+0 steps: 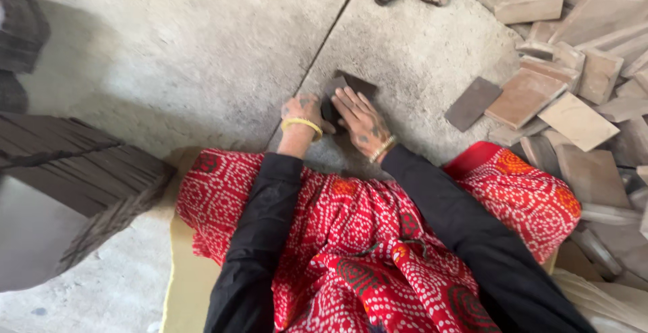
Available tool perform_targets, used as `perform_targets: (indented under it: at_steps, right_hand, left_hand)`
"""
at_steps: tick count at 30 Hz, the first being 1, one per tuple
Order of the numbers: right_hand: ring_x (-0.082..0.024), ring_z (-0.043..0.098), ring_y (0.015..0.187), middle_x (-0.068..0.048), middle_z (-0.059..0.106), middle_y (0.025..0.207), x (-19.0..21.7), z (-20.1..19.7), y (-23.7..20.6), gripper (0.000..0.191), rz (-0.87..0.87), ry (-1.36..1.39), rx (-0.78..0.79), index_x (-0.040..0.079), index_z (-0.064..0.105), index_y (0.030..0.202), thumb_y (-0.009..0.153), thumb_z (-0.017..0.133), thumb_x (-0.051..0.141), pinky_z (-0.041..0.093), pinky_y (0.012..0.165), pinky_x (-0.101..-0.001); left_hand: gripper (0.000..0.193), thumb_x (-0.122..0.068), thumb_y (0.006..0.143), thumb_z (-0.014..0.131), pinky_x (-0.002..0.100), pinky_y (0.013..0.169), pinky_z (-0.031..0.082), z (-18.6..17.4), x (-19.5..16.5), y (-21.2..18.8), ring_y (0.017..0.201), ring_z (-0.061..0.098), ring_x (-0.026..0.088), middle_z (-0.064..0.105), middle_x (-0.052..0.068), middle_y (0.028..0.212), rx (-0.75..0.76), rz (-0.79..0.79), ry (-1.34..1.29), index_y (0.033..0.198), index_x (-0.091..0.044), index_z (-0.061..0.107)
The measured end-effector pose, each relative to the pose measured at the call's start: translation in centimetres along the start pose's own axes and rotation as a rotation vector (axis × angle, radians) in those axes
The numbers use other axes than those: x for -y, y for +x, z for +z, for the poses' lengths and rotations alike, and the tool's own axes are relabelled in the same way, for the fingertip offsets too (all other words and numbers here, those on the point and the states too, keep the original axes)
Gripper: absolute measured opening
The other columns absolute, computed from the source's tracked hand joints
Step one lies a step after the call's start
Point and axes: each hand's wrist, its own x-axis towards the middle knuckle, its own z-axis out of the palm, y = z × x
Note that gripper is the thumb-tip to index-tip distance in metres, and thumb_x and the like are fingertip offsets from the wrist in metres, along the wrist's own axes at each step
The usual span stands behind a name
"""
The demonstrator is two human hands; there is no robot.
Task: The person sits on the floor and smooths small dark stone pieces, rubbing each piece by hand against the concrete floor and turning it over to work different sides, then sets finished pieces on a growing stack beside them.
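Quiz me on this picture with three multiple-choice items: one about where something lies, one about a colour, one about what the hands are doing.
1. Where is the loose pile of tan tiles?
A. to the person's right
B. on the lap
C. behind the person

2. What colour is the bangle on the left hand?
A. blue
B. yellow
C. black

3. How is the dark tile held?
A. lifted high
B. pressed on the floor by both hands
C. untouched

Answers: 1 A, tiles fill the right side. 2 B, it shows yellow. 3 B, the right hand lies flat on it.
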Motion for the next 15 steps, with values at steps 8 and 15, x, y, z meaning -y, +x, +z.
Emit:
perform_targets:
  at_steps: [8,15]
  right_hand:
    - [-0.033,0.037,0.152,-0.014,0.045,0.161,-1.1,0.5,2.6,0.051,0.112,0.057,-0.08,0.005,0.046,0.153,0.105,0.059,0.015,0.031,0.124,-0.0481]
    - [-0.037,0.036,0.152,-0.02,0.041,0.162,0.3,1.0,-4.1,0.054,0.316,-0.013,-0.164,0.0,0.042,0.155,0.105,0.058,0.014,0.03,0.125,-0.0485]
  left_hand:
    - [0.071,-0.057,0.066,0.091,0.041,0.095,0.058,-1.0,0.3,0.0,0.114,0.071,0.031,0.074,0.013,0.122,0.085,0.011,0.03,0.115,-0.007,0.076]
    - [0.072,-0.056,0.063,0.094,0.044,0.093,0.056,0.4,0.1,0.8,0.112,0.068,0.035,0.071,0.017,0.118,0.098,0.094,0.083,0.113,-0.008,0.074]
